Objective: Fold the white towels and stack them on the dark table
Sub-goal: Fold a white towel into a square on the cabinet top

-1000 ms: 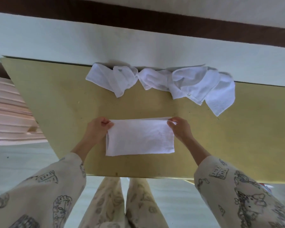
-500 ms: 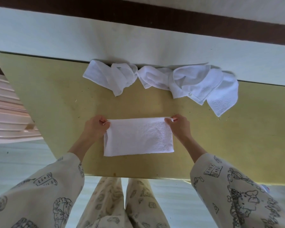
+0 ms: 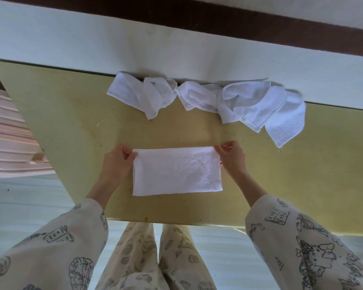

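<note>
While you stand at the near edge of the worktop (image 3: 67,130), a folded white towel (image 3: 176,171) lies flat in front of you as a neat rectangle, its long sides running left to right. Your left hand (image 3: 116,162) pinches the towel's far left corner, thumb and fingers closed on the cloth. Your right hand (image 3: 232,159) pinches the far right corner in the same way, fingers curled over the edge. Both sleeves (image 3: 302,243) carry a printed cartoon pattern, and your patterned trouser legs (image 3: 155,258) show below the worktop's near edge. Farther away, along the far edge of the worktop against the pale wall (image 3: 176,47), a heap of crumpled white towels (image 3: 218,101) stretches from left to right, well apart from the folded one. Its rightmost towel spreads out toward you.
</note>
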The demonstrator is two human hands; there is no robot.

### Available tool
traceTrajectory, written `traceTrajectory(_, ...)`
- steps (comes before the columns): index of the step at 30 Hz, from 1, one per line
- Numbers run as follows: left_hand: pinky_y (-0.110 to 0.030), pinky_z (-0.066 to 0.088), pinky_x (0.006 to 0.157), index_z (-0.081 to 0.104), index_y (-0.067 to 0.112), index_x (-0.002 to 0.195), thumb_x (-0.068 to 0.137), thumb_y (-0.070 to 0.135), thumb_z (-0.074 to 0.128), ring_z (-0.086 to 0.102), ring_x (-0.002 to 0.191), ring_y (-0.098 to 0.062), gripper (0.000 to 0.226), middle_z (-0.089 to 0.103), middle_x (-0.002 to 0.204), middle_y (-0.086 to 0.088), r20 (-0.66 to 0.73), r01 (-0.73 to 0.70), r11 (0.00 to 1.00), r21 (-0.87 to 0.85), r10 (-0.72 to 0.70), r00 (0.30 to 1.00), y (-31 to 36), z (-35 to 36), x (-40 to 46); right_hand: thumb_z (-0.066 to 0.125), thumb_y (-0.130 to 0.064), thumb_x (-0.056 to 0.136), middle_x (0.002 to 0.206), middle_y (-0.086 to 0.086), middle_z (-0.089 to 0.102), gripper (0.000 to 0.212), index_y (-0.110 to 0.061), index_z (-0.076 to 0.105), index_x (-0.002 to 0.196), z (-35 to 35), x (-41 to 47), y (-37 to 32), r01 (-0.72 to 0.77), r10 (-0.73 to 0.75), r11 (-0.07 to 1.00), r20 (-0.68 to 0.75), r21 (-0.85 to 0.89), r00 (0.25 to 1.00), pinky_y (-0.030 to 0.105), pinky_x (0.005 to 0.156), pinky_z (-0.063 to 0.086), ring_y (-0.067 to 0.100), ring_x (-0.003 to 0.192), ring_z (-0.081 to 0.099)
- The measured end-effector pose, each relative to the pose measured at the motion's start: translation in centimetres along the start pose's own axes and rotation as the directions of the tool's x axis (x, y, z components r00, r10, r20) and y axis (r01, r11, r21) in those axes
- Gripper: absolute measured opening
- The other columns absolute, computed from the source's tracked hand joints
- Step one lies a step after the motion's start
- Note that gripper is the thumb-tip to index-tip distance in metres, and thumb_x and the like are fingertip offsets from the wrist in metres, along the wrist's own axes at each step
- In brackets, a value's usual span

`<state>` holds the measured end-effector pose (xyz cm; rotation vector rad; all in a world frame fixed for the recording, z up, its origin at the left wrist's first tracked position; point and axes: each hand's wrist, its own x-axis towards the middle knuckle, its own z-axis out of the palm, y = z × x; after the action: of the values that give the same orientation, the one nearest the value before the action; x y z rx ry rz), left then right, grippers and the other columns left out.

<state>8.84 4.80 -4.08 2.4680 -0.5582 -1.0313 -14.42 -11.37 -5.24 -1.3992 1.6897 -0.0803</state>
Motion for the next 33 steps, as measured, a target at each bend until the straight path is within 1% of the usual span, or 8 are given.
traceTrajectory(4, -0.036, 0.041, 0.07, 0.052, 0.004, 0.107, 0.092, 0.017, 0.05, 0.052, 0.085, -0.027, 0.02, 0.058, 0.098, -0.012, -0.172, -0.086, 0.988, 0.127, 0.107, 0.979, -0.6, 0.0, -1.5, 0.056, -0.029, 0.091, 0.1, 0.004, 0.06, 0.03, -0.007, 0.052, 0.111, -0.3, -2.0, 0.0, -0.019, 0.057, 0.98, -0.184, 0.2, 0.981, 0.03, 0.082, 0.046, 0.022, 0.094, 0.059)
traceTrajectory(7, -0.044, 0.041, 0.074, 0.054, 0.003, 0.106, 0.085, 0.002, 0.051, 0.052, 0.09, -0.036, 0.022, 0.058, 0.098, -0.018, -0.279, -0.309, 0.86, 0.406, 0.439, 0.854, -0.9, 1.7, -3.7, 0.05, -0.014, 0.093, 0.107, 0.012, 0.057, 0.024, -0.001, 0.055, 0.112, 0.7, -4.5, 0.8, 0.298, -0.282, 0.955, -0.354, -0.012, 0.892, 0.022, 0.087, 0.038, 0.027, 0.102, 0.056)
traceTrajectory(10, -0.042, 0.036, 0.091, 0.049, 0.009, 0.113, 0.082, 0.004, 0.047, 0.048, 0.109, -0.032, 0.031, 0.057, 0.113, -0.015, -0.112, -0.555, 0.681, 0.478, 0.673, 0.731, -0.5, 5.4, -5.5, 0.04, -0.017, 0.095, 0.122, 0.019, 0.057, 0.031, 0.0, 0.056, 0.116, 4.1, -6.2, 2.3, 0.63, -0.685, 0.712, -0.11, -0.31, 0.72, 0.03, 0.104, 0.032, 0.028, 0.119, 0.046)
traceTrajectory(13, -0.053, 0.033, 0.105, 0.044, 0.007, 0.123, 0.087, 0.014, 0.038, 0.033, 0.129, -0.032, 0.037, 0.048, 0.132, -0.016, 0.056, -0.62, 0.586, 0.521, 0.702, 0.71, -0.6, 9.0, -5.2, 0.031, -0.023, 0.098, 0.136, 0.02, 0.049, 0.035, -0.007, 0.044, 0.127, 7.6, -6.4, 3.4, 0.74, -0.778, 0.513, 0.127, -0.436, 0.615, 0.044, 0.111, 0.025, 0.028, 0.133, 0.032)
traceTrajectory(17, -0.054, 0.02, 0.111, 0.038, 0.01, 0.136, 0.092, 0.026, 0.035, 0.024, 0.136, -0.03, 0.047, 0.038, 0.145, -0.014, 0.137, -0.6, 0.556, 0.575, 0.658, 0.741, -2.2, 9.3, -2.9, 0.038, -0.034, 0.092, 0.143, 0.022, 0.04, 0.049, -0.008, 0.037, 0.134, 7.7, -4.0, 4.2, 0.631, -0.716, 0.5, 0.126, -0.593, 0.686, 0.046, 0.112, 0.024, 0.031, 0.135, 0.03)
traceTrajectory(22, -0.049, 0.012, 0.115, 0.032, 0.021, 0.143, 0.093, 0.04, 0.032, 0.02, 0.141, -0.027, 0.053, 0.027, 0.151, -0.007, 0.186, -0.633, 0.477, 0.609, 0.69, 0.699, -3.9, 7.8, -1.7, 0.032, -0.048, 0.094, 0.148, 0.018, 0.034, 0.058, -0.015, 0.031, 0.142, 6.7, -2.5, 5.6, 0.613, -0.733, 0.369, 0.187, -0.698, 0.654, 0.044, 0.115, 0.017, 0.027, 0.14, 0.024)
traceTrajectory(28, -0.045, 0.007, 0.116, 0.03, 0.013, 0.143, 0.096, 0.036, 0.022, 0.017, 0.141, -0.027, 0.053, 0.025, 0.152, -0.008, -0.028, -0.449, 0.718, 0.531, 0.545, 0.838, -5.6, 4.0, 0.5, 0.026, -0.053, 0.092, 0.152, 0.015, 0.025, 0.064, -0.018, 0.023, 0.146, 6.7, -2.7, 5.4, 0.58, -0.682, 0.37, 0.212, -0.726, 0.7, 0.049, 0.115, 0.01, 0.027, 0.142, 0.016)
traceTrajectory(33, -0.042, 0.026, 0.107, 0.059, 0.008, 0.108, 0.091, 0.027, 0.047, 0.034, 0.133, -0.028, 0.028, 0.053, 0.131, -0.012, -0.123, -0.535, 0.726, 0.433, 0.635, 0.762, -5.3, 2.0, 1.7, 0.026, -0.053, 0.092, 0.153, 0.016, 0.024, 0.065, -0.018, 0.023, 0.146, 6.7, -2.8, 5.2, 0.57, -0.667, 0.377, 0.213, -0.73, 0.714, 0.05, 0.115, 0.011, 0.027, 0.142, 0.015)
